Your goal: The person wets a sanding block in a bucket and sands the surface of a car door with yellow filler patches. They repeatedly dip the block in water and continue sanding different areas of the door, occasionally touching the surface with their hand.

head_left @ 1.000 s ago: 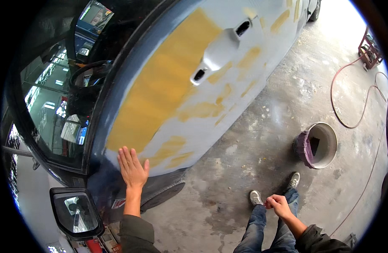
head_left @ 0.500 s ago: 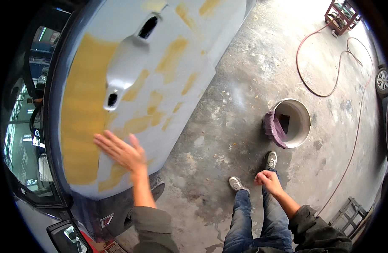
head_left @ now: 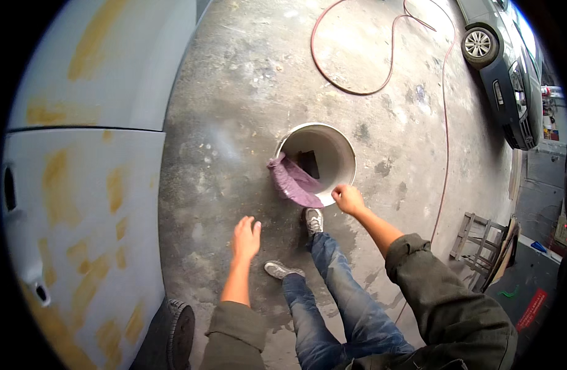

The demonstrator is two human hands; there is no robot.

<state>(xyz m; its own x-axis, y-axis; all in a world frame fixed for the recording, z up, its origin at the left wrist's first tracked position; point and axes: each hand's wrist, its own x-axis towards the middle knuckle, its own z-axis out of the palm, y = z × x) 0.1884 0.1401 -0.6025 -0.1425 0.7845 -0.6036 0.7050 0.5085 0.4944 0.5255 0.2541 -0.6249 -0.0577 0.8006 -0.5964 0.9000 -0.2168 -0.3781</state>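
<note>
My left hand (head_left: 245, 240) is off the car, over the bare floor, fingers apart and slightly curled, holding nothing. My right hand (head_left: 348, 201) is closed at the near right edge of a white bucket (head_left: 340, 149); I cannot make out anything inside it or whether it touches the rim. A purple cloth (head_left: 294, 184) drapes over the bucket's left rim, and a dark flat piece (head_left: 309, 164) lies inside. At left stands a car's grey door panel (head_left: 86, 203) with yellowish patches and handle openings, a dark tyre (head_left: 180, 333) below it.
A red hose (head_left: 391, 61) loops over the stained concrete floor (head_left: 221, 80). A dark car (head_left: 511, 92) stands at upper right. A grey slatted frame (head_left: 477, 240) and a dark surface (head_left: 514, 293) are at lower right. My shoes (head_left: 313, 221) stand just before the bucket.
The view has swung right, from the door panel toward the bucket. My left hand has left the panel. My right hand, still closed, is now at the bucket's edge.
</note>
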